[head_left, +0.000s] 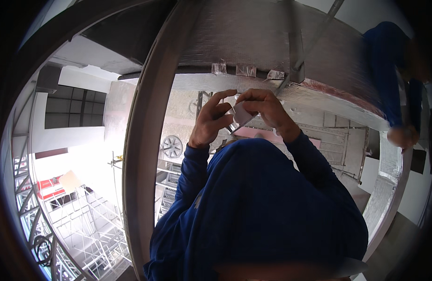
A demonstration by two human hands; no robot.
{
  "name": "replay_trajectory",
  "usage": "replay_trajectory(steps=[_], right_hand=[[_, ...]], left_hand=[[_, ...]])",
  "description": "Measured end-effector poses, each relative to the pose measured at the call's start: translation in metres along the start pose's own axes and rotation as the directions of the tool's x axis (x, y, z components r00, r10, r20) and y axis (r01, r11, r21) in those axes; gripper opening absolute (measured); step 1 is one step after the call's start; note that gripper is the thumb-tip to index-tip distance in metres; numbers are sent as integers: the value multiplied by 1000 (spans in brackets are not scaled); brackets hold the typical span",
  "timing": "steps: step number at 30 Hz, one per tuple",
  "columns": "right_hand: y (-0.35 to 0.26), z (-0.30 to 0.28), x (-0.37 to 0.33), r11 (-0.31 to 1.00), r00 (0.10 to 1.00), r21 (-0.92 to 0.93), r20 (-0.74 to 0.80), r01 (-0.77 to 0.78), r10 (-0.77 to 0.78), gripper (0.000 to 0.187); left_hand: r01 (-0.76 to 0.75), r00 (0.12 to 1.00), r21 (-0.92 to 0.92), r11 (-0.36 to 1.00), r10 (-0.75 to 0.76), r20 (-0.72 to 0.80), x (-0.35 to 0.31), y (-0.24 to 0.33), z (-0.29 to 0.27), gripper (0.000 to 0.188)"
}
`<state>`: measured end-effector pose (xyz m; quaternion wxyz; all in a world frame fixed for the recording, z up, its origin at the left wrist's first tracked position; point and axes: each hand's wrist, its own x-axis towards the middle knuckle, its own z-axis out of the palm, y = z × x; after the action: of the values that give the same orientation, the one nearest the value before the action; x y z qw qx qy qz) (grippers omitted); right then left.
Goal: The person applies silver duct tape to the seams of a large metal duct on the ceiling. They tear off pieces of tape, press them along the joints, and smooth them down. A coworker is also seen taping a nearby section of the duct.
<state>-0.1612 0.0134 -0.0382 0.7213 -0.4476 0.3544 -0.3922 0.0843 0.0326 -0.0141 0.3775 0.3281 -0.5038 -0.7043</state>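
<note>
In front of my chest, both hands are raised at a small piece of silver foil tape (242,115) with a pale, smooth face. My right hand (271,108) pinches its upper right part between thumb and fingers. At the left edge of the tape, my left hand (207,122) grips with thumb and bent fingers while its index finger sticks out above. Just beyond them runs a large foil-covered duct (239,40). Several short foil strips, one of them a crinkled foil patch (245,70), cling along its lower edge.
A grey steel beam (143,126) passes close on my left. Far below it lie white scaffold frames (92,225). A rod and bracket (295,56) hang against the duct. At the far right, a co-worker in a blue sleeve (387,75) reaches beside the duct.
</note>
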Motion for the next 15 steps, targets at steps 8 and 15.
replay_trajectory(steps=[8, 15], right_hand=[[-13, 19, -2, 941, 958, -288, -169, 176, -230, 20], [-10, 28, -12, 680, 857, -602, 13, 418, -515, 12]], left_hand=[[-56, 988, -1, 998, 55, -145, -11, 2, 6, 64], [-112, 961, 158, 981, 148, -233, -17, -14, 5, 55]])
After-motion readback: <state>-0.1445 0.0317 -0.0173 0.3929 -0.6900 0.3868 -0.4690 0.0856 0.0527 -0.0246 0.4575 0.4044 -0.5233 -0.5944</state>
